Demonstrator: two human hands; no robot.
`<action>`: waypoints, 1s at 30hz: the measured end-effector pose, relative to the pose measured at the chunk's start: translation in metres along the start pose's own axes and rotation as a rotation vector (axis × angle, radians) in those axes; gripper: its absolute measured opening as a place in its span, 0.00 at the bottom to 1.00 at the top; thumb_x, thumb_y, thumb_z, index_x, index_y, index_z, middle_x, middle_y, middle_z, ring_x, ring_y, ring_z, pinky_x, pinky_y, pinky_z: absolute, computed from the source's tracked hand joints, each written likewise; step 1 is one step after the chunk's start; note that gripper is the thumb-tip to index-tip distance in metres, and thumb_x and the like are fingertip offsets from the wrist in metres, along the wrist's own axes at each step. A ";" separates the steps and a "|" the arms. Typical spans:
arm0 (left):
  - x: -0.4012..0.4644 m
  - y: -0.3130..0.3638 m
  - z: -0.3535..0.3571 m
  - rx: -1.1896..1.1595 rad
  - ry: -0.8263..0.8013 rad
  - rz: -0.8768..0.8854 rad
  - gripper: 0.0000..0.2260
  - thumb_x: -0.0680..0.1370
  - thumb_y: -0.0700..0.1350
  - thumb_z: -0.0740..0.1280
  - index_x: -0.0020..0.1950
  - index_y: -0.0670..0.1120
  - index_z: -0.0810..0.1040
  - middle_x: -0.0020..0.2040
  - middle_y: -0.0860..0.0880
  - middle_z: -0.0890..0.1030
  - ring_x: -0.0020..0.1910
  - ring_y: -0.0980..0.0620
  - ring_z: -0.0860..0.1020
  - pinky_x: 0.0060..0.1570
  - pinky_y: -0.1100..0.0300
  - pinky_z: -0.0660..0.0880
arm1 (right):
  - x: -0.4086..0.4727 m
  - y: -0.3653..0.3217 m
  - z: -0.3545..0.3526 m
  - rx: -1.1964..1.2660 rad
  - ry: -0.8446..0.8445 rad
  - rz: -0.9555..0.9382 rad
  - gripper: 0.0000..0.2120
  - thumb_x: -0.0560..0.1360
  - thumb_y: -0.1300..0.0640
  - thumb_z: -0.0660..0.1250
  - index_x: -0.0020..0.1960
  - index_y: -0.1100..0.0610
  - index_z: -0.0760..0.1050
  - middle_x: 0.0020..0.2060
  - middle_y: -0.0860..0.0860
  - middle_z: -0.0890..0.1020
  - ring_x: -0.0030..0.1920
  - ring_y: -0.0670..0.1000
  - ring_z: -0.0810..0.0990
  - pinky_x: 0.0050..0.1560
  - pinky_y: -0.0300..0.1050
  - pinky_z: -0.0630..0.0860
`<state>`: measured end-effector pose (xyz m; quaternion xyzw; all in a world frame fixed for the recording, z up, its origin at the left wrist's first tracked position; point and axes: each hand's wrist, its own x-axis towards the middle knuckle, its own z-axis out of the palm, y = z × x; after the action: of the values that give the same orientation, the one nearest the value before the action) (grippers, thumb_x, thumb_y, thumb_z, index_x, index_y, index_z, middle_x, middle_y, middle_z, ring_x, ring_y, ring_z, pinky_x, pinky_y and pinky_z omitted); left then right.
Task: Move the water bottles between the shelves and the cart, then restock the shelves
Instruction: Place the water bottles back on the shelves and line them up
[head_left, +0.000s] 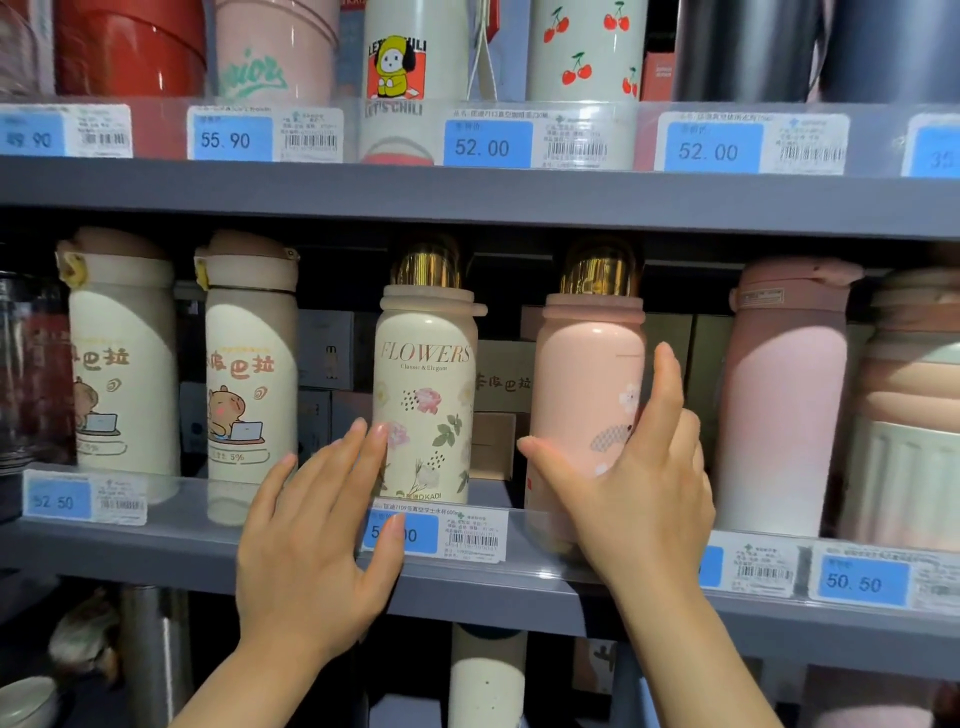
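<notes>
Reaching: both hands are up at the middle shelf, fingers straight and spread, neither one curled round anything.
Left hand: the left hand lies just beside the floral bottle, fingertips at its lower left side; real contact cannot be told.
Right hand: the right hand lies flat against the front and right side of the pink bottle, thumb stretched toward the gap between the 2 bottles.
Where the bottles stand: both upright, side by side but apart, behind the clear price rail at the shelf's front edge; the cart is not in view.
Handling: likely rigid insulated flasks, moderately heavy even when empty, with a smooth coated skin that may slip under flat fingers.
Where to hold: I would wrap the fingers round the mid-body, under the shoulder, and lift clear of the rail before pulling out.
Shapes and materials: straight cylinders with rounded shoulders, a matte collar ring, and a shiny gold domed cap on each.
Risk: tall and narrow, so a nudge could tip one into the capybara bottle or the boxes behind.
</notes>
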<state>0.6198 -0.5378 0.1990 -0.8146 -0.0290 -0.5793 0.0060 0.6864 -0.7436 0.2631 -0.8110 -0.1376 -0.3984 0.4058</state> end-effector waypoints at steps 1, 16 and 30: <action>0.000 0.000 0.000 -0.001 0.006 0.001 0.28 0.76 0.53 0.57 0.75 0.45 0.64 0.67 0.43 0.77 0.62 0.48 0.73 0.66 0.46 0.64 | -0.001 0.000 0.000 -0.019 -0.001 -0.006 0.57 0.59 0.30 0.71 0.75 0.42 0.39 0.61 0.56 0.71 0.59 0.61 0.73 0.55 0.56 0.71; -0.003 0.002 0.001 0.036 0.022 -0.022 0.27 0.77 0.52 0.57 0.74 0.41 0.68 0.61 0.42 0.80 0.56 0.44 0.77 0.62 0.48 0.66 | -0.002 0.001 -0.002 -0.035 -0.041 -0.075 0.55 0.64 0.34 0.71 0.77 0.46 0.41 0.65 0.57 0.71 0.61 0.61 0.73 0.56 0.56 0.71; -0.004 0.000 0.004 0.044 0.067 0.014 0.26 0.77 0.52 0.57 0.71 0.40 0.72 0.61 0.42 0.81 0.56 0.47 0.74 0.60 0.47 0.67 | -0.001 0.003 0.002 -0.047 -0.039 -0.097 0.54 0.66 0.36 0.71 0.78 0.47 0.40 0.65 0.56 0.73 0.60 0.61 0.74 0.57 0.55 0.69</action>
<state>0.6226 -0.5380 0.1943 -0.7946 -0.0361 -0.6054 0.0290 0.6883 -0.7441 0.2601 -0.8203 -0.1753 -0.4046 0.3643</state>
